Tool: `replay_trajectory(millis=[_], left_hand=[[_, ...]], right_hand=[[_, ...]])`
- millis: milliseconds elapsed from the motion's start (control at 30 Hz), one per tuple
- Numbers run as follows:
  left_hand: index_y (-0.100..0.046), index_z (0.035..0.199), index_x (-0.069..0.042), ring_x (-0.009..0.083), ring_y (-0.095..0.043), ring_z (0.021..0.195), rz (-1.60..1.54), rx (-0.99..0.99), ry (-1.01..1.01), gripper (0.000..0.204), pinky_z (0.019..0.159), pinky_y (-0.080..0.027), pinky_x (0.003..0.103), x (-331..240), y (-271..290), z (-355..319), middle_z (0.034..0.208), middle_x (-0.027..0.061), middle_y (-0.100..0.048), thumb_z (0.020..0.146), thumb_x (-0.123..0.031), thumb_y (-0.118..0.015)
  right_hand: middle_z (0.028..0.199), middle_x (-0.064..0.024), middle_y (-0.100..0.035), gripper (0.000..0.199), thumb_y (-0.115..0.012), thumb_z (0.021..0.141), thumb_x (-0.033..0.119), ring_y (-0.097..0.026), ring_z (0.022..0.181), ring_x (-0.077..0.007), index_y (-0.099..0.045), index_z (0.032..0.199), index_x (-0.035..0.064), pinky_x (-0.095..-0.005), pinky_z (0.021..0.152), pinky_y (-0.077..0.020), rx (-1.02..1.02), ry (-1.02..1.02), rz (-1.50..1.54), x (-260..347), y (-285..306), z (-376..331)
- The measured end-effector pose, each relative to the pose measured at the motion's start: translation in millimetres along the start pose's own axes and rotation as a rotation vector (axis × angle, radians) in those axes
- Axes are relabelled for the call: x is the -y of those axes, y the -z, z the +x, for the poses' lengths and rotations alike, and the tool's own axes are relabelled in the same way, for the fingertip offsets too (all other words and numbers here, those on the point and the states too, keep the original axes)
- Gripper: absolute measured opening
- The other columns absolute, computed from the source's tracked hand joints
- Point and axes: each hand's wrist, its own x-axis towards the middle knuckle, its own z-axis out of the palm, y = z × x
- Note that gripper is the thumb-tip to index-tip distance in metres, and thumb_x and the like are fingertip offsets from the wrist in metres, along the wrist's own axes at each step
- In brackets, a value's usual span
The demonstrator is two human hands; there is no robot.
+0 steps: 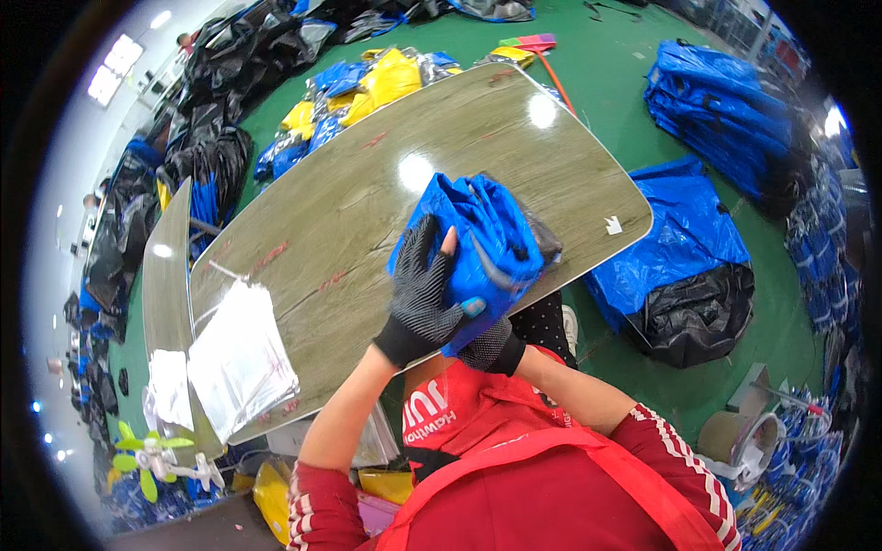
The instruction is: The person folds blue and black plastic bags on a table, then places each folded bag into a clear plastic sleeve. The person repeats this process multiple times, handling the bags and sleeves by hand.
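Note:
A folded blue tarpaulin bundle (482, 239) with some dark grey material at its right side is held at the near edge of the wood-patterned table (358, 193). My left hand (423, 298), in a black dotted glove with bare and blue fingertips showing, grips the bundle's left side, fingers pointing away from me. Gloved alike, my right hand (493, 348) holds the bundle's near lower edge from below; most of its fingers are hidden beneath the blue material.
Clear plastic bags (243, 358) lie on the table's left end beside a small green fan (150, 455). Blue and yellow packs (367, 87) are heaped on the floor beyond. A blue and black tarpaulin bag (680, 257) lies right; a tape roll (740, 445) stands lower right.

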Motion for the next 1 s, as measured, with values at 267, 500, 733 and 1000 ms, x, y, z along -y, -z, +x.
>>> replay_trajectory(millis=[267, 500, 733, 1000], left_hand=[[-0.026, 0.149, -0.009, 0.0418, -0.012, 0.144, 0.287, 0.163, -0.047, 0.090, 0.114, 0.000, 0.061, 7, -64, 45, 0.151, 0.0259, -0.024, 0.079, -0.053, -0.060], [-0.026, 0.149, -0.014, 0.0392, -0.011, 0.145, 0.324, 0.167, 0.130, 0.090, 0.112, -0.001, 0.063, 14, -77, 46, 0.155, 0.0175, -0.022, 0.079, -0.059, -0.060], [-0.031, 0.147, -0.013, 0.0406, -0.010, 0.144, 0.359, 0.159, 0.173, 0.086, 0.111, 0.000, 0.064, 14, -85, 36, 0.155, 0.0182, -0.020, 0.079, -0.058, -0.058], [-0.057, 0.127, -0.010, 0.0403, -0.039, 0.131, 0.018, -0.066, -0.015, 0.043, 0.109, -0.030, 0.050, 45, -64, 72, 0.139, 0.0176, -0.047, 0.087, -0.026, -0.057]], right_hand=[[0.138, -0.0179, -0.046, 0.048, -0.052, 0.093, 0.029, -0.042, 0.129, -0.0348, -0.043, 0.136, 0.0084, -0.0449, 0.108, -0.0334, -0.055, 0.063, -0.545, -5, -2, -11], [0.121, -0.0206, -0.058, 0.032, -0.055, 0.088, 0.020, -0.051, 0.118, -0.0388, -0.061, 0.116, 0.0036, -0.0488, 0.102, -0.0388, -0.325, -0.248, -0.303, 17, 2, -59], [0.127, -0.0227, -0.055, 0.042, -0.056, 0.087, 0.021, -0.050, 0.122, -0.0384, -0.056, 0.126, 0.0052, -0.0461, 0.103, -0.0375, -0.302, 0.155, -0.485, 84, 113, -9], [0.139, -0.0223, -0.046, 0.072, -0.043, 0.088, 0.057, -0.041, 0.131, -0.0388, -0.045, 0.138, 0.0052, -0.0539, 0.113, -0.0199, -0.136, 0.159, -0.865, -19, 144, 41]])
